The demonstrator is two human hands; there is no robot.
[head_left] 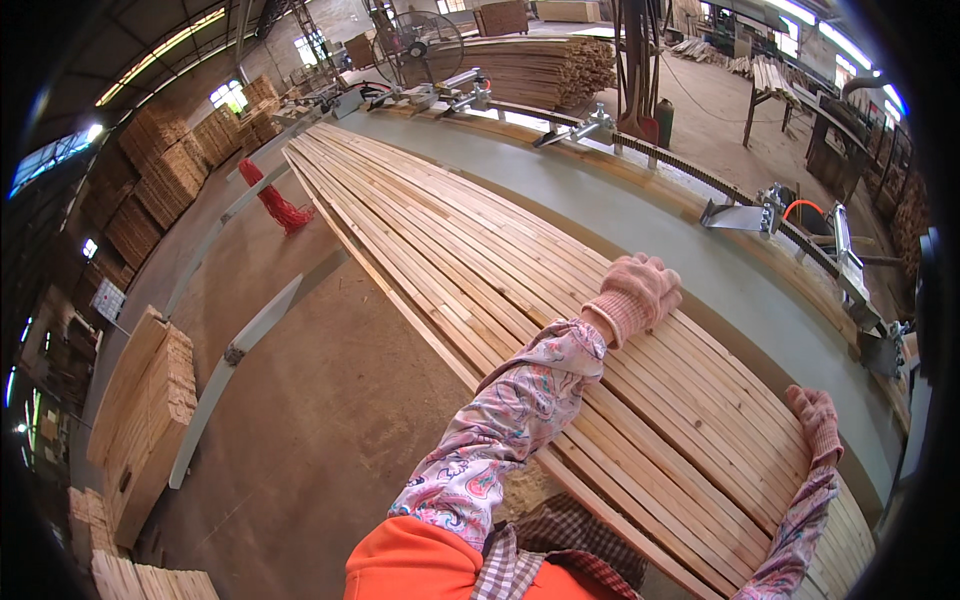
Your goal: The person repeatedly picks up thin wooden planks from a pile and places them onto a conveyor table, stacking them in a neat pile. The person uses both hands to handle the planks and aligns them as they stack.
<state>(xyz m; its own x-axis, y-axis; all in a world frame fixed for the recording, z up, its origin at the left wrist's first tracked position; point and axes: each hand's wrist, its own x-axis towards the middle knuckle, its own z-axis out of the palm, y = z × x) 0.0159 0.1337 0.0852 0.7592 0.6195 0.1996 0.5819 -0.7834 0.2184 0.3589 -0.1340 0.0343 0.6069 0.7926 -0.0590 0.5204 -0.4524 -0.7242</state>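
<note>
Long, narrow wooden strips (480,270) lie side by side as a wide layer, running from the lower right to the far left, with dark gaps between some near ones. My left hand (640,288), in a pink knit glove, reaches across the layer with its fingers curled over the far edge. Farther right, my right hand (817,418), in the same kind of glove, grips that far edge close to the strips' near end. Both fingertips are partly hidden. Patterned sleeve covers (500,430) reach up both forearms.
Beyond the strips runs a grey machine bed (560,205) with metal clamps (745,215) along a toothed rail. Grey support arms (235,355) stick out at the left, near a red bundle of strings (275,200). Stacked lumber (150,420) stands at the lower left.
</note>
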